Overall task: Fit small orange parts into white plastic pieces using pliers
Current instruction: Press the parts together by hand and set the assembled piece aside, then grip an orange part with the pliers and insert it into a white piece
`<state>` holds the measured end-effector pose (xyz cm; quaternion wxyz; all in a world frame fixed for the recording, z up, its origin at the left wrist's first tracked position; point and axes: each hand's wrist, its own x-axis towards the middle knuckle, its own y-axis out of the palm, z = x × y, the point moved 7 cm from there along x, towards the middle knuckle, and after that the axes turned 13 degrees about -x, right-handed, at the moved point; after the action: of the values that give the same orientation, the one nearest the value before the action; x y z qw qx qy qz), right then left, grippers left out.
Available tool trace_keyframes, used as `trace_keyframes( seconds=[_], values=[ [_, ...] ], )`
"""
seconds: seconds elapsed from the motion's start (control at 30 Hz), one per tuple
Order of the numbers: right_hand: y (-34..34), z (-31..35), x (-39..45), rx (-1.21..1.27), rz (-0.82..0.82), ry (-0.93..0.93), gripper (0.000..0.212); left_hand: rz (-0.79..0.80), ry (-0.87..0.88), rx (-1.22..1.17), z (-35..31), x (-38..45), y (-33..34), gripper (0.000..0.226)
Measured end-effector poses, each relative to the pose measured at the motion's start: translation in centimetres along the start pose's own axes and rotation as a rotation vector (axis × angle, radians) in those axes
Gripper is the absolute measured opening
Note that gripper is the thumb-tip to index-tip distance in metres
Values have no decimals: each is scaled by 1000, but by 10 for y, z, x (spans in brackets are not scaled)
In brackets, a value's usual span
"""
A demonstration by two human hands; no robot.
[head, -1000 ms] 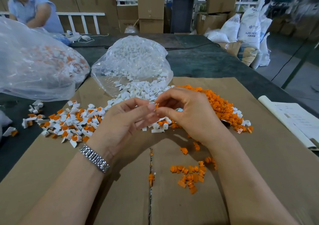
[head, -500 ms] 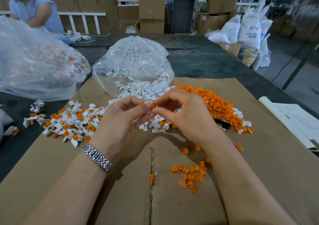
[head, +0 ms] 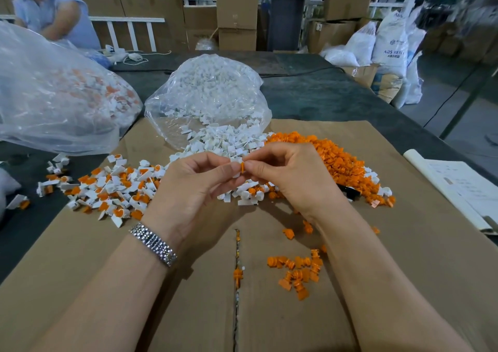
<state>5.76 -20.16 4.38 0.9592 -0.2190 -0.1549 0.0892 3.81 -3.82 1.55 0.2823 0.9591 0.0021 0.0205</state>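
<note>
My left hand point(head: 194, 187) and my right hand point(head: 293, 176) meet fingertip to fingertip above the cardboard. Between them sits a small orange part point(head: 242, 167), pinched by my right thumb and forefinger. My left fingers curl round a white plastic piece point(head: 237, 174), mostly hidden. A heap of white pieces point(head: 218, 141) spills from a clear bag point(head: 207, 95) behind the hands. An orange heap point(head: 334, 157) lies to the right. Fitted white-and-orange pieces point(head: 113, 187) lie to the left. A black handle, perhaps the pliers point(head: 350, 191), pokes out beside my right wrist.
Loose orange parts point(head: 299, 268) lie on the cardboard sheet point(head: 107, 284) near me. A large clear bag of fitted pieces point(head: 54, 95) stands at the left. Papers point(head: 463, 187) lie at the right edge. Another person point(head: 51, 11) works at the far left.
Both hands have stayed together over the same spot, drifting slightly. The orange part is more exposed between the fingertips now.
</note>
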Motion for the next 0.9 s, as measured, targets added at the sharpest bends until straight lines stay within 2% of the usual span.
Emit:
trace_keyframes(
  seconds=[0.17,0.3,0.37,0.43,0.5,0.57,0.63,0.83,0.9],
  values=[
    [3,0,1,-45,-22,1,6,-1,-10,-19,0,2,-2,8],
    [1,1,1,-77,-12,22,7,-62,-22,-23,1,4,-5,16],
    [-14,-2,2,-275,-108,34,12,-84,-35,-56,1,4,-8,19],
    [-30,-10,3,-657,-168,105,31,-125,-38,-82,1,5,-14,16],
    [-36,-26,0,-933,-56,278,57,-163,-33,-65,-1,7,-21,10],
    [-33,-40,-4,-1104,113,415,71,-169,-32,-23,-1,8,-23,9],
    [-29,-44,-5,-1184,159,434,67,-164,-28,-10,-2,9,-24,8],
    [-31,-40,-2,-1182,71,393,30,-177,-22,-48,-1,11,-26,11],
    [-33,-40,-1,-1116,42,391,25,-181,-20,-45,0,11,-25,8]
  ],
)
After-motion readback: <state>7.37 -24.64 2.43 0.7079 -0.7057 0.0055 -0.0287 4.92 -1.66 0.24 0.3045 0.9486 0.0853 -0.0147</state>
